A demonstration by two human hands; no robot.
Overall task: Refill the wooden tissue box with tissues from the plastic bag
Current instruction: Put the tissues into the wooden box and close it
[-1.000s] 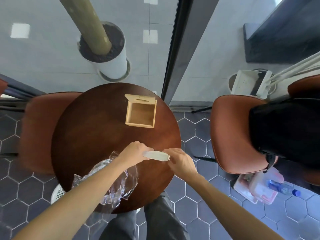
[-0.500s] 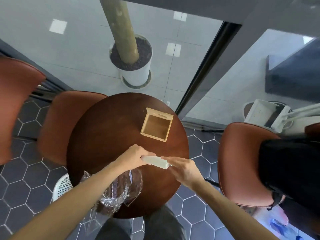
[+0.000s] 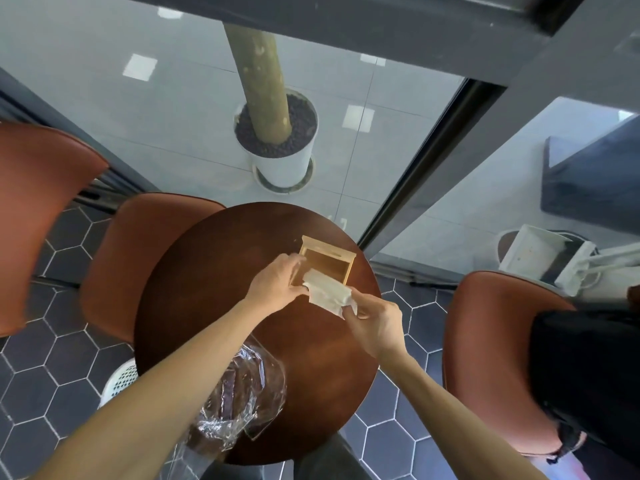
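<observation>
Both hands over the round dark-wood worktop (image 3: 194, 306), holding one white tissue stack (image 3: 329, 292) between them. Left hand (image 3: 273, 285) has its fingers (image 3: 294, 268) clamped on the stack's left end, knuckles up against the box's near-left corner. Right hand (image 3: 375, 322) pinches the stack's right end from below, fingers closed on it; a loose tissue corner hangs off by the thumb. Stack is tilted, its far end overlapping the near edge of the wooden tissue box (image 3: 327, 259), not inside yet as far as I can tell. Box sits open-side up toward the far right part of the worktop, inside looks bare, slotted panel standing at its far side. Clear plastic bag (image 3: 239, 396) lies crumpled at the near edge of the worktop, partly under the left forearm and spilling over the rim; can't tell what's left in it. Brown chairs around: one (image 3: 138, 258) tucked at the left of the worktop, another (image 3: 38, 209) further left, one (image 3: 485, 341) on the right with a black bag (image 3: 585, 375) on it. White slotted basket (image 3: 121, 379) on the hex-tile floor under the left side. Beyond the glass, a trunk in a white planter (image 3: 287, 157).
</observation>
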